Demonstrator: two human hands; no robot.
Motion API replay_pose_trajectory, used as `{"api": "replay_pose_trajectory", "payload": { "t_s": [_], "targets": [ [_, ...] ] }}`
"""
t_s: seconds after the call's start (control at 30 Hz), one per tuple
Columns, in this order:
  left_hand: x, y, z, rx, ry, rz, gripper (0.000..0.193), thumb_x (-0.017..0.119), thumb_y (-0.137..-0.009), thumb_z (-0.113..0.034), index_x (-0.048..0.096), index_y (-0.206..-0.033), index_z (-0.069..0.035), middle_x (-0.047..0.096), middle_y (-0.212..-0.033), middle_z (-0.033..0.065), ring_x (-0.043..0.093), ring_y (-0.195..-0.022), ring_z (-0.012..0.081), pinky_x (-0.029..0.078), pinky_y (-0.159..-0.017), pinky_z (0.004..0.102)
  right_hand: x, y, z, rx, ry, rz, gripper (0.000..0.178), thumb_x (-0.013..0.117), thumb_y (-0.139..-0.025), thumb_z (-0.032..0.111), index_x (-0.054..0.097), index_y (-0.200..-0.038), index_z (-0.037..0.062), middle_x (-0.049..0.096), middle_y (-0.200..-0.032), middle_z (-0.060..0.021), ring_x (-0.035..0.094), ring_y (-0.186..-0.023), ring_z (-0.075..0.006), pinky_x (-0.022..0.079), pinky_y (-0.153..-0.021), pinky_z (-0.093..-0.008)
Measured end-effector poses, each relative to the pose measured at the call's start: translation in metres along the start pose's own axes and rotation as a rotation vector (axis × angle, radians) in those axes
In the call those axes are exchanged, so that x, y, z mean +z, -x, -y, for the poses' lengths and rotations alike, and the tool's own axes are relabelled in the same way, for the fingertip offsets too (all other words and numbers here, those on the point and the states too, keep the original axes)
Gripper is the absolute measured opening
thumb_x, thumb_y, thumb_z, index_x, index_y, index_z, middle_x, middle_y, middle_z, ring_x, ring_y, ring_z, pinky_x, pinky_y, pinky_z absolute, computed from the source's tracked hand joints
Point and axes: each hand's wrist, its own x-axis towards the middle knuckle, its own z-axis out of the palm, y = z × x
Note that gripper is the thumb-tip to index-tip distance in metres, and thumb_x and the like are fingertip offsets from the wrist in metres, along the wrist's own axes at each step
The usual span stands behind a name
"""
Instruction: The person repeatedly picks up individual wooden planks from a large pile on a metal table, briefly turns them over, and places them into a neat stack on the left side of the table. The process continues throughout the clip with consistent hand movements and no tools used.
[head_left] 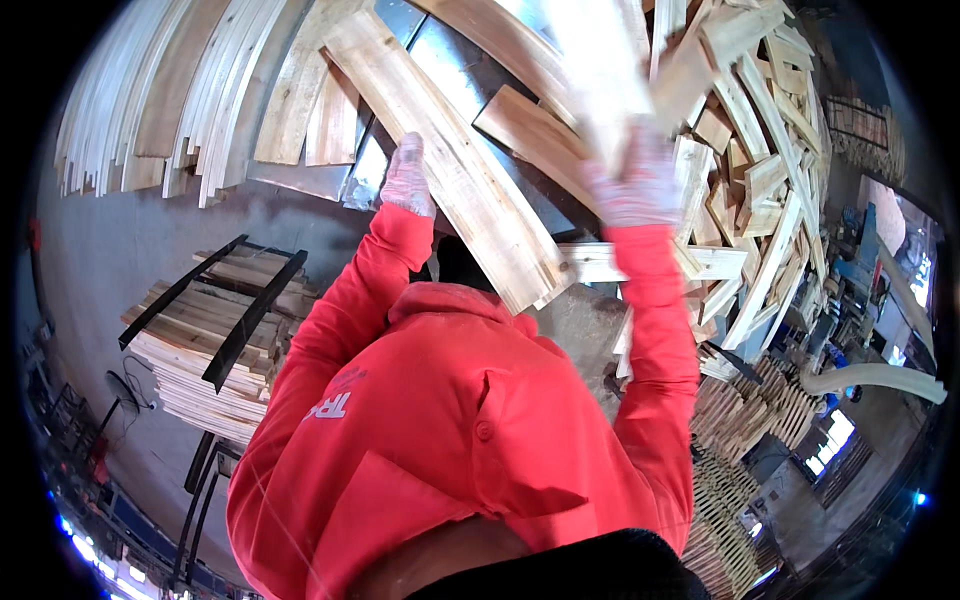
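My left hand [408,178], in a pale work glove, holds the left edge of light wooden boards [450,160]. These lie slantwise, their near ends reaching back to my chest; at least two are layered. To the right, my right hand [637,185], gloved too, is blurred by motion and grips a pale plank [598,75], which points away from me and is smeared and overexposed. Another plank [535,140] lies between my hands on the dark metal tabletop [440,75].
Long boards [190,90] stand in rows at the far left. A jumbled heap of offcuts [765,180] rises on the right. Stacked boards with black metal bars [240,310] sit lower left. A pale hose [875,378] and machinery are at right.
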Motion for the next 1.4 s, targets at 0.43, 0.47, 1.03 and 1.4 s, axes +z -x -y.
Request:
{"api": "replay_pose_trajectory", "payload": {
  "t_s": [0.43, 0.47, 1.03, 1.4],
  "targets": [
    [-0.004, -0.058, -0.002, 0.095, -0.510, -0.021, 0.048, 0.072, -0.082, -0.012, 0.053, -0.126, -0.002, 0.064, -0.107, 0.0133, 0.065, -0.091, 0.0274, 0.055, -0.080, 0.0403, 0.022, 0.069, -0.088, -0.096, 0.204, 0.563, 0.059, 0.057, -0.077, 0.009, 0.043, -0.134, 0.0154, 0.050, -0.131, -0.0199, 0.056, -0.109, -0.0417, 0.045, -0.092, -0.0501],
    [0.000, -0.052, -0.010, 0.122, -0.561, -0.050, 0.049, 0.072, -0.082, -0.013, 0.052, -0.125, -0.002, 0.064, -0.107, 0.0127, 0.064, -0.094, 0.0271, 0.054, -0.082, 0.0410, 0.016, 0.062, -0.095, -0.128, 0.189, 0.492, 0.062, 0.059, -0.072, 0.006, 0.045, -0.132, 0.0147, 0.051, -0.129, -0.0196, 0.055, -0.109, -0.0414, 0.046, -0.090, -0.0485],
    [0.013, -0.062, -0.047, 0.095, -0.424, 0.216, 0.065, 0.072, -0.078, -0.003, 0.041, -0.135, -0.004, 0.059, -0.120, 0.0102, 0.058, -0.107, 0.0233, 0.046, -0.094, 0.0335, 0.167, -0.189, -0.006, -0.702, 0.590, 0.173, 0.084, 0.062, -0.078, 0.029, 0.021, -0.150, 0.0183, 0.031, -0.152, -0.0150, 0.027, -0.142, -0.0311, 0.008, -0.117, -0.0529],
    [0.065, -0.068, -0.162, 0.300, -0.372, 0.285, 0.066, 0.073, -0.075, 0.001, 0.042, -0.133, -0.006, 0.059, -0.115, 0.0089, 0.062, -0.098, 0.0199, 0.055, -0.082, 0.0320, -0.071, -0.280, 0.110, -0.464, -0.536, 0.346, 0.116, 0.089, -0.054, 0.040, 0.026, -0.147, 0.0084, 0.054, -0.128, -0.0147, 0.049, -0.123, -0.0305, 0.037, -0.106, -0.0370]
  ]
}}
